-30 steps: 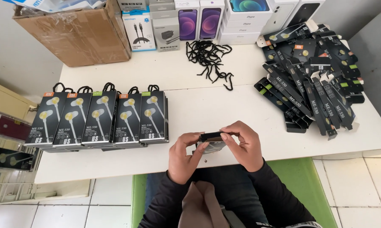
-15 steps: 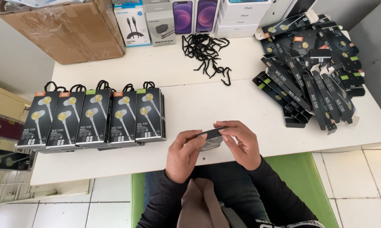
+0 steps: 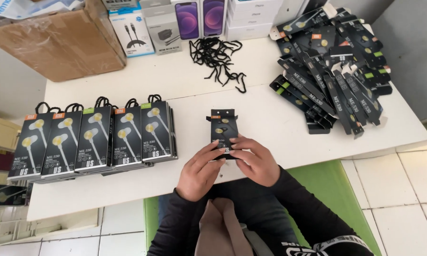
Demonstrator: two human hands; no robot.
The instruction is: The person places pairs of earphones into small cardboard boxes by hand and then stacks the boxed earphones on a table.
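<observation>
Currently: one black earphone box (image 3: pixel 224 130), upright over the white table (image 3: pixel 270 109) near its front edge, lower end clamped by fingers of the left hand (image 3: pixel 201 173) and right hand (image 3: pixel 253 161). Risk: grip sits low, so the unsupported top could tip or slip; a crushed window seems possible.

Bare white table (image 3: pixel 270 114) open ahead of both hands – clear lane toward black cord tangle (image 3: pixel 218 59). Left blocked by row of earphone boxes (image 3: pixel 95 137); right by heap of flat black packages (image 3: pixel 332 71); far edge walled by cartons (image 3: pixel 170 21).
</observation>
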